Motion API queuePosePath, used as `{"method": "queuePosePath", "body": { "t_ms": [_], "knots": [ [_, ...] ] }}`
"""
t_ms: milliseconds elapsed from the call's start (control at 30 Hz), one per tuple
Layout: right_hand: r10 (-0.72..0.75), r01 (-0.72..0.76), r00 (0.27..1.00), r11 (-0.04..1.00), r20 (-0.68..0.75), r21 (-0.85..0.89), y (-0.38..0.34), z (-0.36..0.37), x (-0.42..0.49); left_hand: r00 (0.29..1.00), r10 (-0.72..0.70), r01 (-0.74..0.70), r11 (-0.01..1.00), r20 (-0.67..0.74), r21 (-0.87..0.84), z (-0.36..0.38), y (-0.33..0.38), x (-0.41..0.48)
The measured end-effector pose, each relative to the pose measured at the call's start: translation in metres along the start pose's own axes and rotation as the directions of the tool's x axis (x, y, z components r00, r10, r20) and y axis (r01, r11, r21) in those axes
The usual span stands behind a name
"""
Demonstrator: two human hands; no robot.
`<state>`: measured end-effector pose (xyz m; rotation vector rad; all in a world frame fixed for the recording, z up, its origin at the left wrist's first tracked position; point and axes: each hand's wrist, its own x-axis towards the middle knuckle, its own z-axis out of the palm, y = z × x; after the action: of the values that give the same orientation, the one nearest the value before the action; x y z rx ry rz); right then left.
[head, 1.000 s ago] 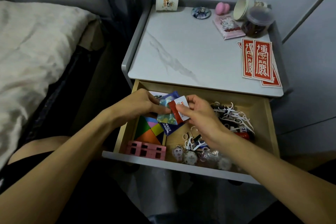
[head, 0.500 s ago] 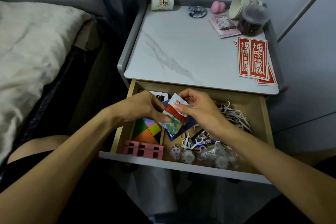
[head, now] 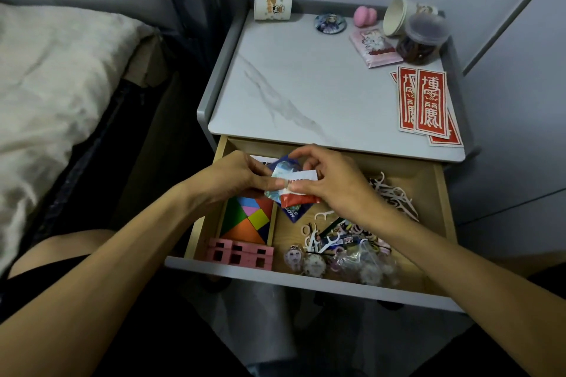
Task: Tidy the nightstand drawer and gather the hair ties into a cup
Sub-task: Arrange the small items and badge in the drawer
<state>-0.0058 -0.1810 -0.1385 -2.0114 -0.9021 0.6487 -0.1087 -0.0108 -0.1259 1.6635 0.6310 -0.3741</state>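
A bed [head: 55, 76] with pale bedding lies off to the left. Red envelopes [head: 428, 101] overlap at the right. Behind them a pink packet [head: 375, 47] sits just beside a lidded jar [head: 421, 40].

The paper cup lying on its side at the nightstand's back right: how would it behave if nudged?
The paper cup looks thin-walled, so probably light and easily crushed. Lying on its side, it would likely roll in a curve, though the lidded jar beside it may block it.

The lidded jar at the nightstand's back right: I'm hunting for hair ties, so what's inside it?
Through the clear wall of the jar, a dark reddish-brown mass fills its lower part. Too blurred to tell whether it is hair ties, and the cloudy lid hides the top.
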Motion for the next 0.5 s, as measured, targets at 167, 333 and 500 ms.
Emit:
{"method": "queuePosePath", "body": {
  "t_ms": [167, 333, 500],
  "knots": [
    [0.021, -0.03, 0.985, 0.998, -0.171, -0.046, -0.002, 0.011, -0.005, 0.998, -0.025, 0.022, 0.999, -0.065, -0.047, 0.003, 0.0, 0.0],
    [0.382, -0.343, 0.922, 0.734, 0.062, 0.587, -0.003, 0.019, -0.021, 0.989, -0.059, 0.048, 0.996, -0.138, -0.081, -0.001, 0.0, 0.001],
    [0.414, -0.405, 0.895, 0.602, 0.165, 0.688, -0.008, 0.022, -0.018, 0.975, 0.033, 0.013, 0.979, -0.221, 0.204, -0.006, 0.001, -0.011]
  ]
}}
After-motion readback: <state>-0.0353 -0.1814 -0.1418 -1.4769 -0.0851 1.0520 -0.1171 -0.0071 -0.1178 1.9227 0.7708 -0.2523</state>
